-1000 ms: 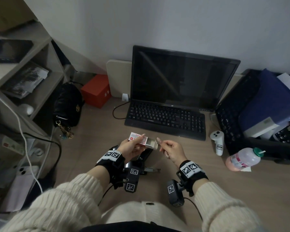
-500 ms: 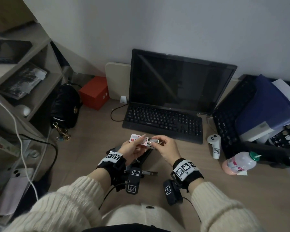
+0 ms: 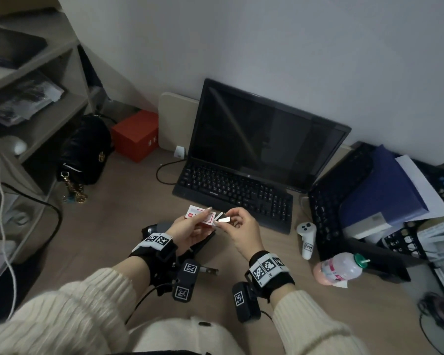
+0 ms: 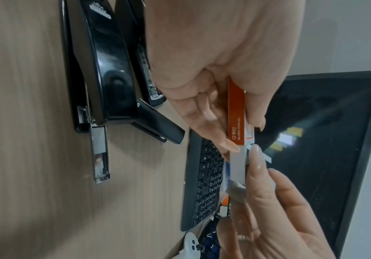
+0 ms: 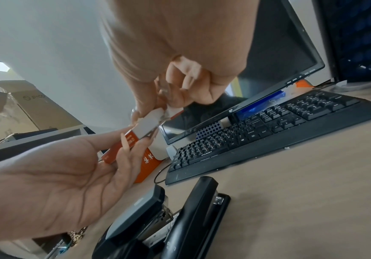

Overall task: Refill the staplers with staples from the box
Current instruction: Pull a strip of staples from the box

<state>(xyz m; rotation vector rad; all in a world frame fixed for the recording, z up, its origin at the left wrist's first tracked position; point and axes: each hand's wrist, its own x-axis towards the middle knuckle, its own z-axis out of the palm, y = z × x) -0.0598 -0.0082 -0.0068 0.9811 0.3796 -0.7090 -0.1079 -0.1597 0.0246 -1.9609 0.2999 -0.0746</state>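
Note:
My left hand grips a small red and white staple box above the desk. A grey strip of staples sticks out of its open end, beside a white flap, and my right hand pinches that strip. The left wrist view shows the box's orange side and the grey strip between my fingertips. Black staplers lie on the desk under my hands, one with its metal magazine slid out. In the right wrist view a grey-topped stapler lies next to a black stapler.
A black keyboard and dark monitor stand just behind my hands. To the right are a white controller and a lying bottle. A red box, a black bag and shelves are at the left.
My right hand, a little apart from the box a second ago, has come up to its open end and now pinches the grey strip. My left hand still holds the box.

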